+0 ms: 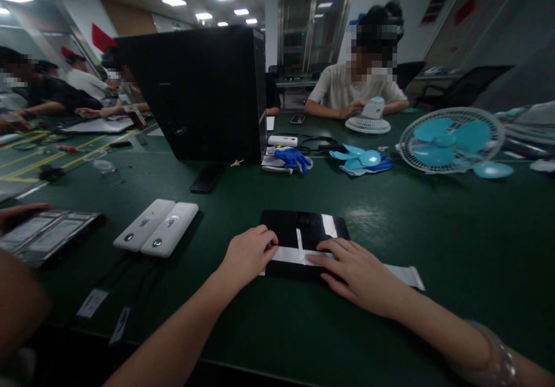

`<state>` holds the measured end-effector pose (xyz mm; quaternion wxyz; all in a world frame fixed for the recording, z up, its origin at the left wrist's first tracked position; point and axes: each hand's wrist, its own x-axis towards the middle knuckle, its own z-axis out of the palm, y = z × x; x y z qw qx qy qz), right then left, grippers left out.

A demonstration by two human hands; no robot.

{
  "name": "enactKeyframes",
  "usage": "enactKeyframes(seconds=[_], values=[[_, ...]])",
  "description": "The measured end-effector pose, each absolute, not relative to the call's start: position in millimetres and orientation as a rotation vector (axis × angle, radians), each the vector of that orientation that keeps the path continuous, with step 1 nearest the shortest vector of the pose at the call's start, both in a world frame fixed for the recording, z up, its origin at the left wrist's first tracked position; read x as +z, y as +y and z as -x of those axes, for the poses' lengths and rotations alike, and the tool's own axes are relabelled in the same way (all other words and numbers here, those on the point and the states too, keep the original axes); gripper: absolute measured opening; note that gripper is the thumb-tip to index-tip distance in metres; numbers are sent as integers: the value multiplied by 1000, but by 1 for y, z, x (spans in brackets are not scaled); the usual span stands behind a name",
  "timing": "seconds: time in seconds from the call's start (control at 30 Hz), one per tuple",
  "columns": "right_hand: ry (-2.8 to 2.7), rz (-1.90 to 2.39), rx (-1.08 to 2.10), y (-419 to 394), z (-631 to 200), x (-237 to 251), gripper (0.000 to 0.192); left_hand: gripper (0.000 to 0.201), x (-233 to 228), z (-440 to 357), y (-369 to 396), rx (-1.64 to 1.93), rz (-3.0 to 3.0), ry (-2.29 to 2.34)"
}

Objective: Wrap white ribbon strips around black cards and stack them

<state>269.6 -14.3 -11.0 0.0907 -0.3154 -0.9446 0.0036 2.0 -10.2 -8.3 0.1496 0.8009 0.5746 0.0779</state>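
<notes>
A flat black panel [281,225] lies on the green table in front of me, with white strips of tape on its face. Across its lower part runs a white ribbon cable [405,274], whose free end sticks out to the right past my wrist. At the panel's left edge is my left hand [249,254], fingers curled together near the cable's left end; what they pinch is hidden. My right hand [353,268] rests on the panel's right half, fingers spread and laid over the ribbon cable, one fingertip beside the upright tape strip.
Two white power banks [171,229] with cords lie to the left, near a metal-framed device [56,231] by another person's hand. A black computer case [195,98] stands behind a phone [207,177]. Gloves [290,158], fan blades [358,158] and a fan [451,140] lie farther back.
</notes>
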Motion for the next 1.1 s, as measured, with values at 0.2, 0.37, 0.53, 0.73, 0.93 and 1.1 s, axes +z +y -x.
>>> enactKeyframes(seconds=[0.2, 0.37, 0.53, 0.73, 0.93, 1.1], values=[[-2863, 916, 3, -15, -266, -12, 55, 21, -8, -1, -10, 236, -2293, 1631], [-2901, 890, -68, -16, -264, -13, 55, 20, -11, 1, -9, 276, -2277, 1622], [-2892, 866, -120, -15, -262, -12, 57, 17, -13, 1, -8, 304, -2244, 1634], [-2865, 863, -94, -13, -261, -14, 56, 24, -11, 1, -7, 471, -2183, 1658], [-2832, 887, -19, -14, -261, -16, 58, 41, -9, 5, -8, 748, -2080, 1724], [-2823, 913, -9, -13, -263, -16, 60, 38, -13, 7, -6, 755, -2101, 1762]])
